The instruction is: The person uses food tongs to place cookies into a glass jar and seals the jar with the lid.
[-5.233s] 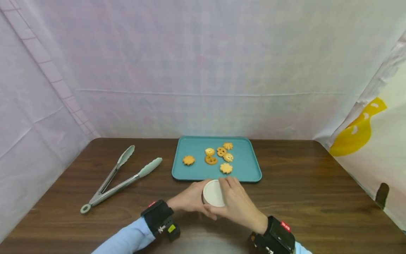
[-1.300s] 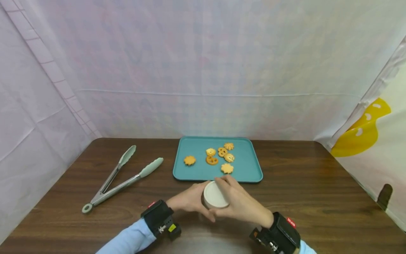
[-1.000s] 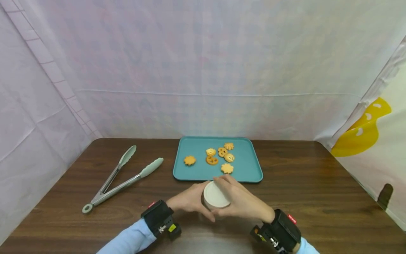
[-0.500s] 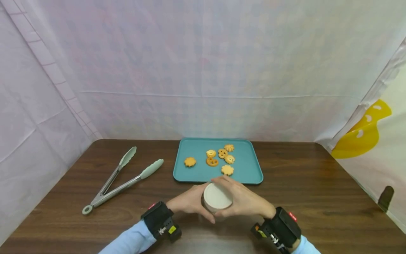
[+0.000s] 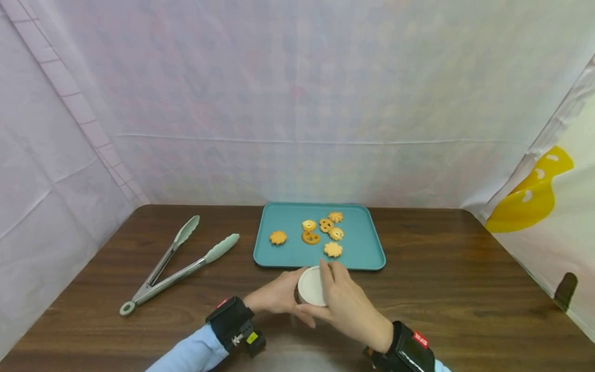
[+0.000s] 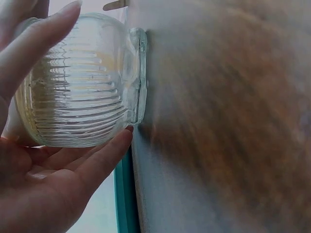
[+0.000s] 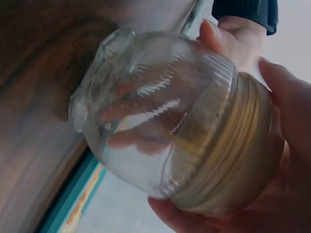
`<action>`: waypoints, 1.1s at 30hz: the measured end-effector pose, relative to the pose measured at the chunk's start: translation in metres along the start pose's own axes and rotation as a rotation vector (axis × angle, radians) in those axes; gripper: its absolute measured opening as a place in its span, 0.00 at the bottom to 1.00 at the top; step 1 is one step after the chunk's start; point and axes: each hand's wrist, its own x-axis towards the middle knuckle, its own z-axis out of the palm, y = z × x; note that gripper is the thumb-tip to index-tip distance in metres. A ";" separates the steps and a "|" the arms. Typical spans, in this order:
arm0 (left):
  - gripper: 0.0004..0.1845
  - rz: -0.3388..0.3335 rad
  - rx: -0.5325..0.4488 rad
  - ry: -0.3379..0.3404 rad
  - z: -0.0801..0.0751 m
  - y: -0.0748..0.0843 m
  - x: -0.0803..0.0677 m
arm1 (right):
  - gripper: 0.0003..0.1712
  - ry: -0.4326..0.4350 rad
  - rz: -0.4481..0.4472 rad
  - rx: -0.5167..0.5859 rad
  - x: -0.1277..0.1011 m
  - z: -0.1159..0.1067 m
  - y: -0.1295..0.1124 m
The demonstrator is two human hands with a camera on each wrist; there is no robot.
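Observation:
A ribbed clear glass jar [image 6: 77,97] with a cream lid [image 5: 309,285] stands on the brown table just in front of the teal tray [image 5: 362,245]. My left hand [image 5: 284,296] grips the jar's body from the left, its fingers [image 6: 99,155] curled under the glass. My right hand [image 5: 332,297] lies over the top, fingers and thumb curled round the lid [image 7: 228,160]. The jar [image 7: 146,121] looks empty in the right wrist view. Several golden cookies [image 5: 332,249] lie on the tray.
Metal tongs with pale green tips [image 5: 178,263] lie open on the table [image 5: 441,279] at the left. Pale cloth walls close in the back and both sides. Bare tabletop stretches to the right of the tray.
My right hand has turned on the lid, its wrist swinging from the right towards me. The jar and my left hand have stayed in place.

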 end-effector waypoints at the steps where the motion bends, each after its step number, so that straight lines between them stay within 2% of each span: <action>1: 0.47 0.000 0.002 0.002 0.000 0.000 0.000 | 0.53 0.017 -0.003 -0.016 0.000 0.001 -0.001; 6: 0.48 -0.010 -0.014 -0.002 0.000 0.001 0.001 | 0.52 0.043 -0.022 -0.025 0.000 0.002 0.001; 14: 0.47 -0.004 -0.022 -0.008 0.000 0.000 0.001 | 0.50 -0.018 -0.031 0.044 0.003 -0.001 0.008; 21: 0.47 -0.004 -0.011 -0.008 -0.001 0.000 0.001 | 0.45 -0.023 -0.057 0.088 0.004 -0.001 0.012; 33: 0.48 0.009 0.016 -0.004 -0.001 -0.001 0.001 | 0.45 -0.086 -0.149 0.163 0.008 -0.004 0.024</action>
